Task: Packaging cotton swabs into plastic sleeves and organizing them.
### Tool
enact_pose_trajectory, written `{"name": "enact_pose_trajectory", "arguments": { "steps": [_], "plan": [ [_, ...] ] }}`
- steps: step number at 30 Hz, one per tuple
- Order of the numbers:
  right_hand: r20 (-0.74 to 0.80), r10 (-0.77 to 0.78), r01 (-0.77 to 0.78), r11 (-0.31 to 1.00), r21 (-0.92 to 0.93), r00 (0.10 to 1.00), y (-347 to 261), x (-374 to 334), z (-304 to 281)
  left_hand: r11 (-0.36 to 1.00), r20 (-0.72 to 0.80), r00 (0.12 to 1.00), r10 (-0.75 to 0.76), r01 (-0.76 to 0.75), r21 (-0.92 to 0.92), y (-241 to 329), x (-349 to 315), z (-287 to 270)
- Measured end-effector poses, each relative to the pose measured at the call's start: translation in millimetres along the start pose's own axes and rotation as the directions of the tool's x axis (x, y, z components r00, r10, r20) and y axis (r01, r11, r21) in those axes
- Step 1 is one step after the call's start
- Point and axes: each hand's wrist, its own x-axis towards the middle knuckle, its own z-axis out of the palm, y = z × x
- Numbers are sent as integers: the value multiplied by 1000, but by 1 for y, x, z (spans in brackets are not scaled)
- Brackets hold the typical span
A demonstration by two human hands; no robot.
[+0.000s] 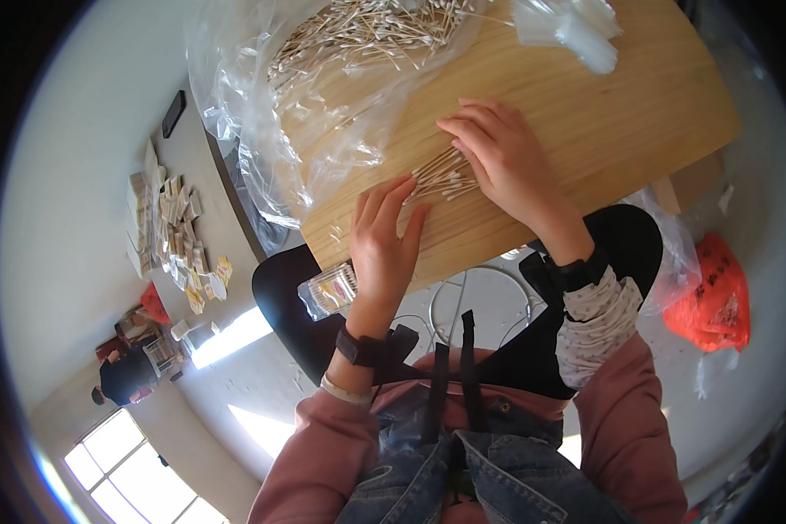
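A small loose bundle of cotton swabs (443, 177) lies on the wooden table (646, 113), between my two hands. My left hand (382, 236) is at the bundle's left end, its fingertips touching or very near the tips, thumb apart from the fingers. Over the right end curves my right hand (508, 164), fingers bent but apart; part of the swabs is hidden beneath it. Neither hand grips the bundle. Beside my left wrist, a clear packet of cotton swabs (330, 291) rests at the table's near edge.
A large clear plastic bag (236, 96) spreads over the far left, with a heap of loose swabs (367, 35). Clear plastic sleeves (576, 33) lie at the far right. Leftward, a side table holds many packets (182, 231) and a phone (174, 114). A red bag (712, 301) sits on the floor.
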Motion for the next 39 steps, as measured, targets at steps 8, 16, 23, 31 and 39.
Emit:
{"name": "enact_pose_trajectory", "arguments": {
  "steps": [8,16,23,31,39],
  "plan": [
    [-18,-58,48,933,-358,998,4,11,29,999,-50,998,31,-32,-21,-5,5,8],
    [14,-74,75,960,-269,997,4,12,29,1000,-48,999,16,-16,-7,-9,1,4],
    [78,-165,176,971,-163,983,0,15,21,998,-61,997,-47,44,-55,-7,-2,8],
    [-13,-96,91,972,-218,995,0,16,28,999,-42,999,22,-24,-37,-2,-2,8],
    [-8,-104,100,976,-195,995,4,14,29,1000,4,1000,-22,22,-7,-14,-11,-6]
  ]
}}
